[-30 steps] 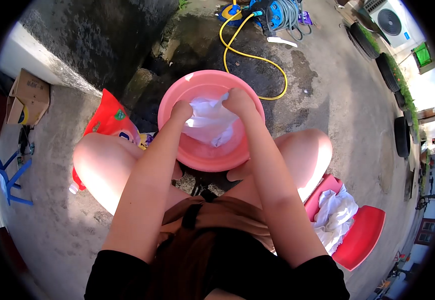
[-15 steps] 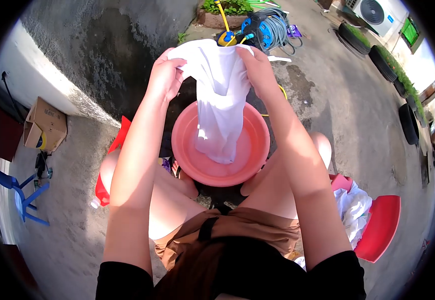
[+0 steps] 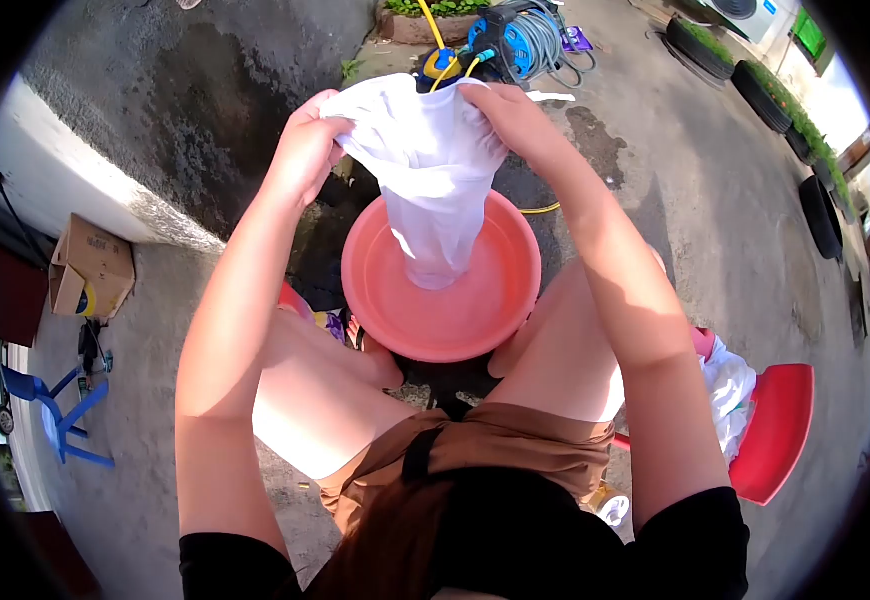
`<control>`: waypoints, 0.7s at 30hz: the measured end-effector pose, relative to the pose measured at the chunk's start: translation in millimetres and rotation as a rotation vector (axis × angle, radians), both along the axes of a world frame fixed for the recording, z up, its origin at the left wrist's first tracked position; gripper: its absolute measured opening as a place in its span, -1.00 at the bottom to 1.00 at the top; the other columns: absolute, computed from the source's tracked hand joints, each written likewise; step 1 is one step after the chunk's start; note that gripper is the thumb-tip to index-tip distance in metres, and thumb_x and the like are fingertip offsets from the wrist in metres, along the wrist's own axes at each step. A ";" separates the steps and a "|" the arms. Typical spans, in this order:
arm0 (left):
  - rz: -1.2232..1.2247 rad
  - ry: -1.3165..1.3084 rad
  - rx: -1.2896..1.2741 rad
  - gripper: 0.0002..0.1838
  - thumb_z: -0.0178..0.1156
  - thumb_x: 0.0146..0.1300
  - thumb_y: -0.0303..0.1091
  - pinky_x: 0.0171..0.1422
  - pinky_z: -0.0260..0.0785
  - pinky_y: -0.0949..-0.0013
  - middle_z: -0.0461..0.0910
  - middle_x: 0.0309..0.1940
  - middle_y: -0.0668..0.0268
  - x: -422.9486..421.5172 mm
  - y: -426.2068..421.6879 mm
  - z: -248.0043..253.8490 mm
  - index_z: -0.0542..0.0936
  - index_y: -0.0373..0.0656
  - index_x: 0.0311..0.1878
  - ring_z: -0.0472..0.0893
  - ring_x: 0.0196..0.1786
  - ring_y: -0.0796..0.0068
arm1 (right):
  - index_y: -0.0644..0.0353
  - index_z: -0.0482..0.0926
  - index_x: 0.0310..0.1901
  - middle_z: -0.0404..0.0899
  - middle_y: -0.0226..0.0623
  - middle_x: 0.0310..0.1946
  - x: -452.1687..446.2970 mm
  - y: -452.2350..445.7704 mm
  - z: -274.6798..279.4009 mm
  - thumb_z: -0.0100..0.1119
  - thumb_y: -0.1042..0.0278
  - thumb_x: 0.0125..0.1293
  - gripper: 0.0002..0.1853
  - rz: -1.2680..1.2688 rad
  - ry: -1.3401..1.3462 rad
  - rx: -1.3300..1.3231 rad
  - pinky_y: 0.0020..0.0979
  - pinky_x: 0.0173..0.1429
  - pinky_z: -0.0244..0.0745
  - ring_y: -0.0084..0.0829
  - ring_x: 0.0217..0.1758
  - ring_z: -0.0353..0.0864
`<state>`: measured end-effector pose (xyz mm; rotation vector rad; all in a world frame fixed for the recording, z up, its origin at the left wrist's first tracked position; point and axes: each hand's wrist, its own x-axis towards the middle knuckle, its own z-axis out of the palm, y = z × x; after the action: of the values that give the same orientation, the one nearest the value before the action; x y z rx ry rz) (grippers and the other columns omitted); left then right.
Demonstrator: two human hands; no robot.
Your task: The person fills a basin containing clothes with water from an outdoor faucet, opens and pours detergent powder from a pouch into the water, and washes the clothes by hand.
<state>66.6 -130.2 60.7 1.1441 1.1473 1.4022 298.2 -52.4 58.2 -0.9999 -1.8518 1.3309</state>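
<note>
A wet white cloth (image 3: 420,150) is stretched between my two hands over a round pink basin (image 3: 360,300). Its lower end hangs into the basin, down to the whitish liquid. My left hand (image 3: 305,145) grips the upper left corner of the cloth, and my right hand (image 3: 510,115) pinches the upper right edge. The basin stands on the ground between my feet.
A blue hose reel (image 3: 520,45) with a yellow hose lies beyond the basin. White cloths (image 3: 728,385) rest on a red plastic seat (image 3: 777,435) at the right. A cardboard box (image 3: 95,265) and a blue chair (image 3: 60,410) stand left, beside a wall (image 3: 195,90).
Both hands have risen out of the basin, lifting the cloth. In the last half second they moved slightly farther apart, spreading its top wider, and its lower end shifted up.
</note>
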 end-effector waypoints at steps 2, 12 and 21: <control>-0.216 0.415 -0.279 -0.78 0.02 0.01 -0.58 0.04 0.35 0.41 0.52 -0.25 0.28 -10.9 -4.6 -46.3 0.47 -0.28 -0.21 0.52 -0.15 0.44 | 0.32 0.54 -0.13 0.58 -0.29 -0.34 11.8 -7.3 -36.9 -0.03 0.01 0.25 -0.54 0.265 -0.418 -0.048 -0.47 -0.16 0.41 -0.50 -0.26 0.54; -0.889 0.687 -0.972 -0.68 0.06 0.04 -0.50 -0.04 0.46 0.49 0.53 -0.16 0.23 7.9 -23.3 -164.2 0.49 -0.29 -0.08 0.54 -0.08 0.46 | 0.38 0.50 -0.04 0.56 -0.09 -0.16 17.8 -42.5 -119.1 0.01 0.00 0.19 -0.47 0.804 -0.937 -0.232 -0.38 0.03 0.38 -0.31 -0.12 0.54; -0.187 0.802 -0.407 -0.57 0.07 0.18 -0.26 0.12 0.28 0.42 0.51 -0.06 0.12 -17.6 17.4 -160.2 0.43 -0.33 0.06 0.46 0.06 0.41 | 0.31 0.41 0.07 0.52 0.01 -0.08 17.7 -3.4 -175.1 0.04 0.17 0.14 -0.50 0.199 -0.784 0.052 -0.31 0.12 0.38 -0.17 0.02 0.52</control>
<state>49.0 -112.8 -99.5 1.5013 1.7206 0.5029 315.9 -55.9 -117.0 -1.4787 -2.5964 1.0566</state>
